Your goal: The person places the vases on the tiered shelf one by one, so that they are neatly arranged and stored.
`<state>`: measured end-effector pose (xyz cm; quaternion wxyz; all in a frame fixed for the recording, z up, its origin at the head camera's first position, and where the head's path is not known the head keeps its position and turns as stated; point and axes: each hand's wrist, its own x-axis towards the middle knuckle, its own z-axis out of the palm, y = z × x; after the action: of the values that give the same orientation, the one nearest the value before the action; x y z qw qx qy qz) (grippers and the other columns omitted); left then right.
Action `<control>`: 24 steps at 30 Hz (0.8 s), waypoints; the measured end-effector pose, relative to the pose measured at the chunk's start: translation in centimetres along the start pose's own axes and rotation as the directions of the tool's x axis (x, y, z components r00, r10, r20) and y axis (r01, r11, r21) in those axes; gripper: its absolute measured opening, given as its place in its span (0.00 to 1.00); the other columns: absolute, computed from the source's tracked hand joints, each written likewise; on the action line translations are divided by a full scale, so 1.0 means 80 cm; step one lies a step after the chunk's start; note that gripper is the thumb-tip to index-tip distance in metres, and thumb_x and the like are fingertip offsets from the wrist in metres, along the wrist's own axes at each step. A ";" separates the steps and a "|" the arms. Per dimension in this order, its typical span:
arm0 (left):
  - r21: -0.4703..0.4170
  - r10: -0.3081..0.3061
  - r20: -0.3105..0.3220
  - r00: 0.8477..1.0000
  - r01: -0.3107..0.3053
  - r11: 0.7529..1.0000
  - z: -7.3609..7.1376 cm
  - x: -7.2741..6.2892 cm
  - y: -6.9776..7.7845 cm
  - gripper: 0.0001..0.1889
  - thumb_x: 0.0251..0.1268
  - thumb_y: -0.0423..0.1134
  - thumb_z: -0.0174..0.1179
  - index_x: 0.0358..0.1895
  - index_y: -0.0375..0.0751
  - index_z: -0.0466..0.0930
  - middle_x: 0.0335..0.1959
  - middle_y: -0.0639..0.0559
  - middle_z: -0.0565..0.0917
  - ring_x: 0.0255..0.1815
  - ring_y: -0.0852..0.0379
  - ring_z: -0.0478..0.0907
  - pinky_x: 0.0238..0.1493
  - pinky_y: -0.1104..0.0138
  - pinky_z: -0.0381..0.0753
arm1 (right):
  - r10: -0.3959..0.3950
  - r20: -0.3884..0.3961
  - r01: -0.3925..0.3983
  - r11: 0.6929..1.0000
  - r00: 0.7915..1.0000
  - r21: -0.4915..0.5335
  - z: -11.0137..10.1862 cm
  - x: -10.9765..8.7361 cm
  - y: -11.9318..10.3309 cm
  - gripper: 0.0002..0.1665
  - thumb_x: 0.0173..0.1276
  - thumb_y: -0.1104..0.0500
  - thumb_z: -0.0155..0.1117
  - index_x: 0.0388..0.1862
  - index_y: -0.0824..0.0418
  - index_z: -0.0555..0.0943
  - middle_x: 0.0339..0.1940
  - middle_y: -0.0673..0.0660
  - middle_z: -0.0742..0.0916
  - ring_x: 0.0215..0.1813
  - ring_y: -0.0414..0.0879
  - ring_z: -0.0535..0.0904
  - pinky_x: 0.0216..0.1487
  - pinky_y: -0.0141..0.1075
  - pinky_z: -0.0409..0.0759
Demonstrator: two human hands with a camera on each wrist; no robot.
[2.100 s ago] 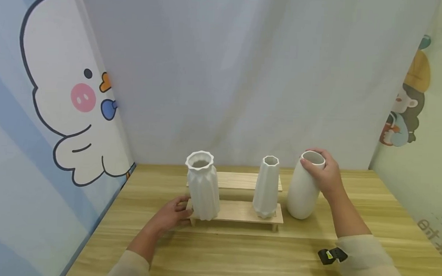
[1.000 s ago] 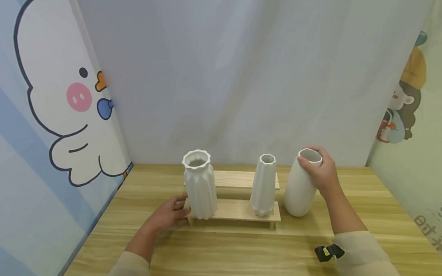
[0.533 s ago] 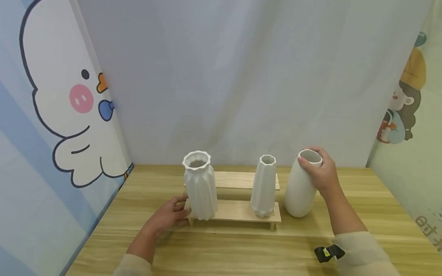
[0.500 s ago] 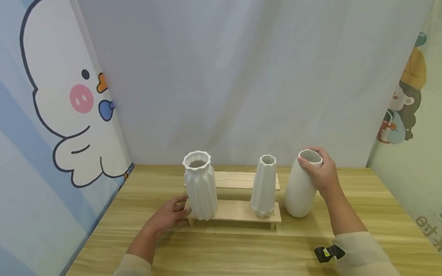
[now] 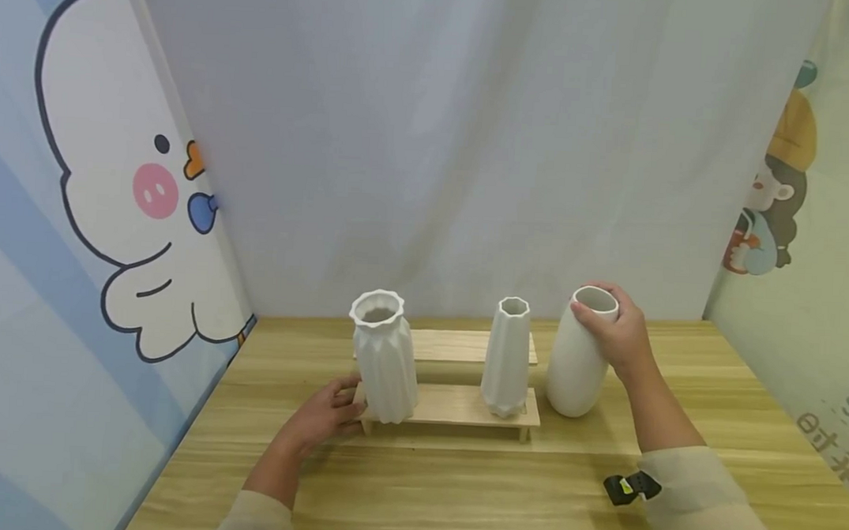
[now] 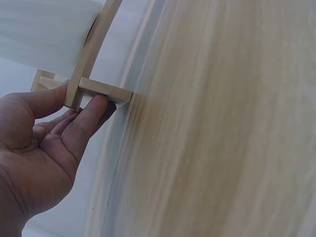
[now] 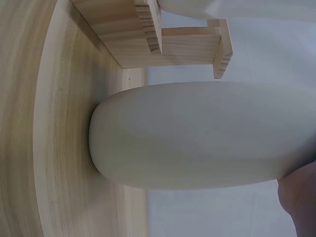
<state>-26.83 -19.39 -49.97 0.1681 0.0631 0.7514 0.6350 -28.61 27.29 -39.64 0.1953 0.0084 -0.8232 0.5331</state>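
Observation:
My right hand [image 5: 624,331] grips a smooth white oval vase [image 5: 578,363] near its rim, thumb at the front. That vase stands on the table to the right of a two-tier wooden stand [image 5: 448,404]; in the right wrist view the vase body [image 7: 197,136] fills the middle, its base at the tabletop. At the stand's left end, my left hand [image 5: 327,411] pinches the lower board's end between thumb and fingers, as the left wrist view shows at the wooden board [image 6: 91,57]. On the lower tier are a pleated white vase [image 5: 388,366] at left and a narrow faceted white vase [image 5: 508,359] at right.
The stand's upper tier [image 5: 471,347] lies behind the two vases. A light wood-grain table [image 5: 429,494] extends toward me. A grey curtain [image 5: 436,155] hangs behind the table, with printed panels at left [image 5: 103,124] and right [image 5: 821,314].
The head view has shifted slightly since the oldest frame. Both hands keep their places on the stand and the oval vase, and the vases stay where they were.

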 end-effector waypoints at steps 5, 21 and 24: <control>0.001 0.002 0.003 1.000 -0.002 1.000 -0.001 -0.001 0.001 0.34 0.70 0.39 0.61 0.74 0.39 0.57 0.72 0.27 0.61 0.67 0.34 0.70 0.58 0.53 0.82 | -0.002 -0.017 0.002 1.000 1.000 -0.002 0.003 0.000 0.000 0.33 0.66 0.43 0.66 0.64 0.59 0.72 0.50 0.59 0.80 0.46 0.45 0.77 0.41 0.39 0.80; 0.001 -0.005 0.006 1.000 0.005 1.000 -0.002 -0.001 0.004 0.33 0.69 0.39 0.61 0.74 0.40 0.58 0.72 0.28 0.62 0.65 0.36 0.72 0.58 0.53 0.82 | 0.011 -0.030 -0.011 1.000 0.999 -0.027 0.003 0.001 -0.003 0.34 0.66 0.42 0.65 0.64 0.60 0.73 0.51 0.63 0.80 0.48 0.51 0.76 0.43 0.42 0.80; 0.009 -0.003 0.008 1.000 0.003 1.000 -0.002 -0.001 0.004 0.34 0.69 0.40 0.62 0.74 0.39 0.58 0.71 0.27 0.64 0.64 0.36 0.73 0.57 0.53 0.82 | 0.011 -0.026 -0.012 0.999 1.000 -0.045 0.001 -0.001 -0.005 0.34 0.67 0.42 0.64 0.63 0.60 0.73 0.52 0.66 0.80 0.50 0.55 0.76 0.44 0.46 0.81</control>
<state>-26.84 -19.48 -49.65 0.1717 0.0650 0.7537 0.6311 -28.46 26.98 -39.34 0.2029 -0.0077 -0.8324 0.5157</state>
